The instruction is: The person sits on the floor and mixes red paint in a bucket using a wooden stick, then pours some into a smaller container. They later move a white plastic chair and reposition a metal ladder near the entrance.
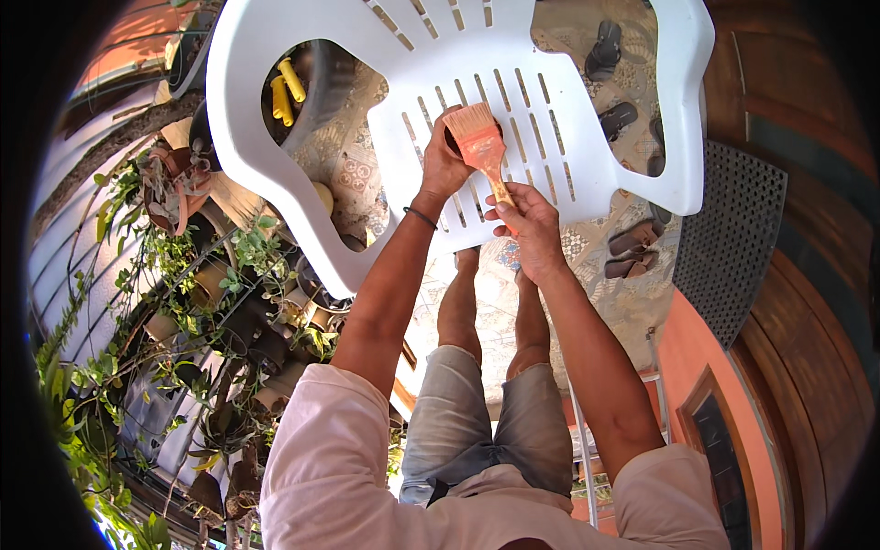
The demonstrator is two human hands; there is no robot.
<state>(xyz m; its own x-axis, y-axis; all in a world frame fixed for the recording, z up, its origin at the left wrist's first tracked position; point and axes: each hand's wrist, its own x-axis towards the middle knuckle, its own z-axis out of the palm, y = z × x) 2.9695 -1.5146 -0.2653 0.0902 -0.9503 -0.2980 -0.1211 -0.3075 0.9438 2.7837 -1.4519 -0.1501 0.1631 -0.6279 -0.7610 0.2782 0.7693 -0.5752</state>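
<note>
A wide paintbrush [481, 147] with an orange-stained body and pale bristles is held at a tilt above the seat of a white plastic armchair [587, 170]. My right hand [533, 229] pinches its handle near the lower end. Higher up, my left hand [444, 165] is curled around the bristle end from the left, with its fingertips partly hidden behind the brush. The slotted chair seat lies just beyond both hands.
Potted plants [247, 293] crowd the left side. Two yellow objects [286, 92] show through the left armrest opening. Dark sandals [632, 247] and other footwear lie on the patterned tile floor [477, 302]. A dark perforated panel [733, 238] is at the right.
</note>
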